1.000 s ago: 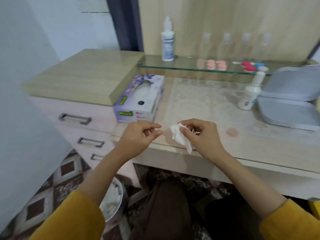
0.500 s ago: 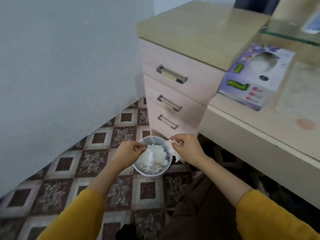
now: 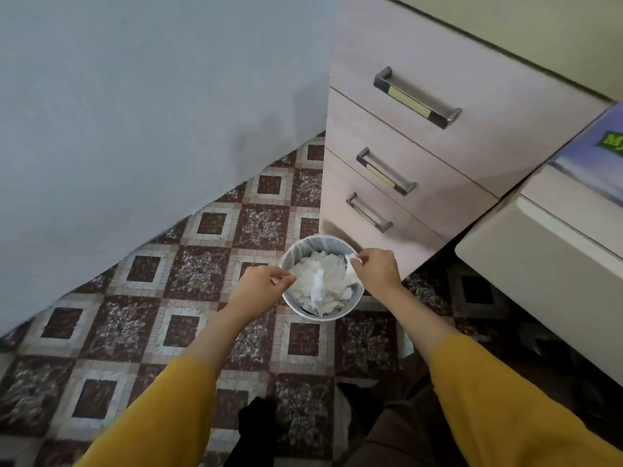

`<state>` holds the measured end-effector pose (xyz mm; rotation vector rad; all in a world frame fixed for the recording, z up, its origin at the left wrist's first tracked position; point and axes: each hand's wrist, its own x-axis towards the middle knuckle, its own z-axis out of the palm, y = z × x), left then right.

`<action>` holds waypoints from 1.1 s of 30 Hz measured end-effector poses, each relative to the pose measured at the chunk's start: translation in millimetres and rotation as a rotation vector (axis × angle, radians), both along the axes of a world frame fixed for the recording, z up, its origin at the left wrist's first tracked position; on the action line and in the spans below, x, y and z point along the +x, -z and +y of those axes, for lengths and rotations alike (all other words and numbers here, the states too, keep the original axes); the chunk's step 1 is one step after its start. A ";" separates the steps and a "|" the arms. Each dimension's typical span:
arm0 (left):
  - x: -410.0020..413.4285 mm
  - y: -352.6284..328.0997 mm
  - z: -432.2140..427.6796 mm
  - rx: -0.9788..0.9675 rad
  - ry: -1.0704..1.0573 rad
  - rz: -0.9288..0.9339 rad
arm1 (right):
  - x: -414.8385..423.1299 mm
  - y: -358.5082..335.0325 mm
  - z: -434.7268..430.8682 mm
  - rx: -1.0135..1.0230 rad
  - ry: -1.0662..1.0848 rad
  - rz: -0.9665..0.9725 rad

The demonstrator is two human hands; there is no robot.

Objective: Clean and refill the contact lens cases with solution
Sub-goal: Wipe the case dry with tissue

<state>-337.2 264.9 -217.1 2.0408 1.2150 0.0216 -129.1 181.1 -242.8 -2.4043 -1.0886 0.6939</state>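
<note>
— What's far left?
— A blue-grey wall [image 3: 135, 112] meets the tiled floor [image 3: 118, 332] on a slant. Open floor lies between it and the bin.
— And the hands?
— The left hand [image 3: 261, 284] hangs at the waste bin's [image 3: 323, 316] left rim, grip together, nothing seen in it. The right hand [image 3: 377, 273] is over the right rim, grip clamped on a white tissue [image 3: 350, 266].
— Further right?
— Drawers [image 3: 421, 146] stand just beside the bin, then the table [image 3: 539, 264] edge, with a tissue box [image 3: 600, 156] on it.
</note>
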 end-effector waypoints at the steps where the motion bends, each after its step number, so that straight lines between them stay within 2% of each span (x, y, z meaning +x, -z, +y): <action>1: 0.8 1.6 1.5 -0.006 0.003 0.010 | 0.7 0.3 2.8 -0.009 0.006 0.011; 8: 5.5 0.4 1.7 -0.024 0.011 0.030 | 6.0 3.9 2.6 -0.086 -0.051 0.056; 15: 14.5 -13.1 -3.9 -0.025 0.031 0.026 | 1.1 -16.4 -7.0 -0.060 -0.093 0.104; 22: 34.7 -65.0 -14.5 0.089 0.122 -0.060 | 1.1 -62.4 -21.6 0.105 -0.091 0.113; 33: 69.8 -174.2 -63.7 0.326 0.262 -0.249 | 8.7 -188.4 -96.6 0.430 -0.058 0.052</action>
